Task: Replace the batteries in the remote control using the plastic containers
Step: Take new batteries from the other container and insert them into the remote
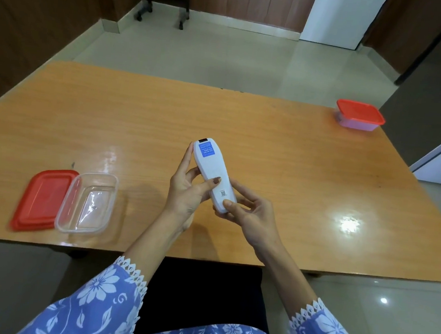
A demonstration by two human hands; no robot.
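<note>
Both hands hold a white remote control [212,176] face down: left hand [189,188] grip closed around its side, right hand [247,212] grip closed on its near end. An open clear container [88,202] sits empty beside its red lid [42,198]; a lidded container [359,115] stands on the counter's [137,121] far right corner.

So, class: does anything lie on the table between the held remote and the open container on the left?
Nothing visible does. Bare table lies between the remote and the open container; its red lid sits on the far side.
</note>
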